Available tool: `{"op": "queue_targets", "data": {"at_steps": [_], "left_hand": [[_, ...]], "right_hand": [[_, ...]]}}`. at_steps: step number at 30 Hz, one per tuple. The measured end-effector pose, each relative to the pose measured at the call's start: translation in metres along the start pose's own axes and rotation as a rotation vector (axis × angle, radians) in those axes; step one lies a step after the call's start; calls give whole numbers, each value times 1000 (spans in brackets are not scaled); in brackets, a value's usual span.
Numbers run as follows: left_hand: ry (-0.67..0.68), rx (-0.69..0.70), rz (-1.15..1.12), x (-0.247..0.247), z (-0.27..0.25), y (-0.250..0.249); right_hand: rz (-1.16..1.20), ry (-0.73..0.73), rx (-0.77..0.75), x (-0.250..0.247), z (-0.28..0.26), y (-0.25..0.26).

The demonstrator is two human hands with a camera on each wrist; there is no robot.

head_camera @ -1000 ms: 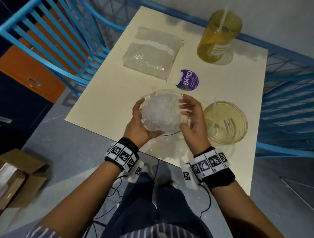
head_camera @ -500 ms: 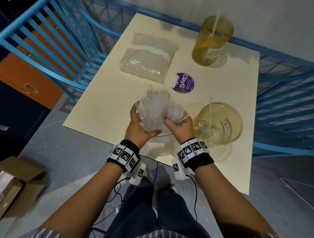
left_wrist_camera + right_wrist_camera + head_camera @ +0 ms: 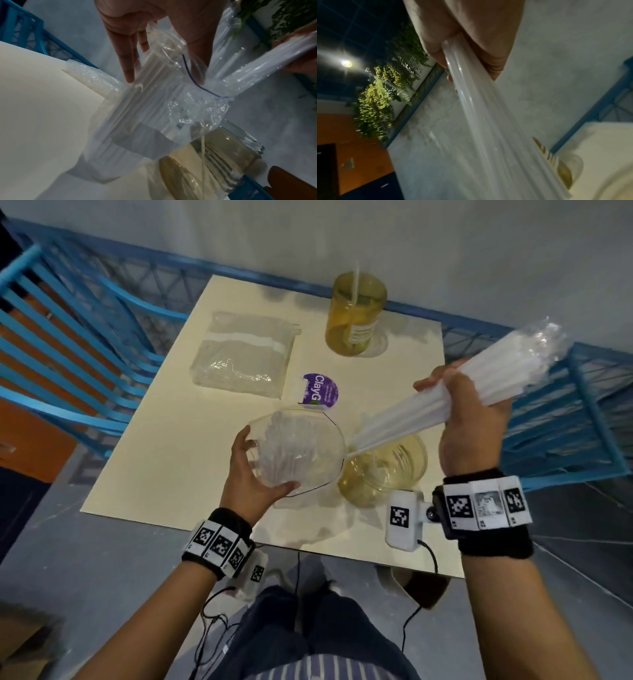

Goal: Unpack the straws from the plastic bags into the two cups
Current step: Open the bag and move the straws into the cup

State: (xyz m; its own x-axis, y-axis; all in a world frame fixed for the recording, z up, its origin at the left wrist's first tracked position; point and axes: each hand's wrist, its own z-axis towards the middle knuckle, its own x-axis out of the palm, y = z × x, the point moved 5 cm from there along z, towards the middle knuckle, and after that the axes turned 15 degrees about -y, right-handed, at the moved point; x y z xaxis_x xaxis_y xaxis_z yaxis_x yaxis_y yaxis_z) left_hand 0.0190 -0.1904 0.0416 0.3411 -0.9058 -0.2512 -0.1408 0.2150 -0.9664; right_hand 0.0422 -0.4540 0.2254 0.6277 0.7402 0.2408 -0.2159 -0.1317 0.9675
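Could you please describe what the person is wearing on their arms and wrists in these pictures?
Both forearms are bare. Each wrist carries a black wristband wrapped by a white band of square black-and-white tags. A small white camera box bearing its own tag sits on the inner side of the right wrist, and thin black cables run from it. A striped sleeve edge shows at the bottom of the head view.

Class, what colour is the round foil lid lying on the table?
Purple with white lettering, clearest in the head view.

The purple round lid [image 3: 319, 390] on the table reads "ClayG"; the far jar's label [image 3: 362, 332] is illegible.
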Motion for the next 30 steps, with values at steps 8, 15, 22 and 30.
{"op": "queue_targets", "data": {"at_steps": [8, 15, 22, 30], "left_hand": [[-105, -18, -17, 16, -13, -3], [-167, -33, -5, 10, -17, -5], [-155, -59, -27, 1, -12, 2], [-98, -75, -16, 1, -13, 14]], "right_hand": [[-248, -74, 106, -49, 33, -73], [-586, 226, 15, -58, 32, -118], [-344, 591, -29, -6, -37, -105], [-479, 621, 190, 27, -71, -177]]}}
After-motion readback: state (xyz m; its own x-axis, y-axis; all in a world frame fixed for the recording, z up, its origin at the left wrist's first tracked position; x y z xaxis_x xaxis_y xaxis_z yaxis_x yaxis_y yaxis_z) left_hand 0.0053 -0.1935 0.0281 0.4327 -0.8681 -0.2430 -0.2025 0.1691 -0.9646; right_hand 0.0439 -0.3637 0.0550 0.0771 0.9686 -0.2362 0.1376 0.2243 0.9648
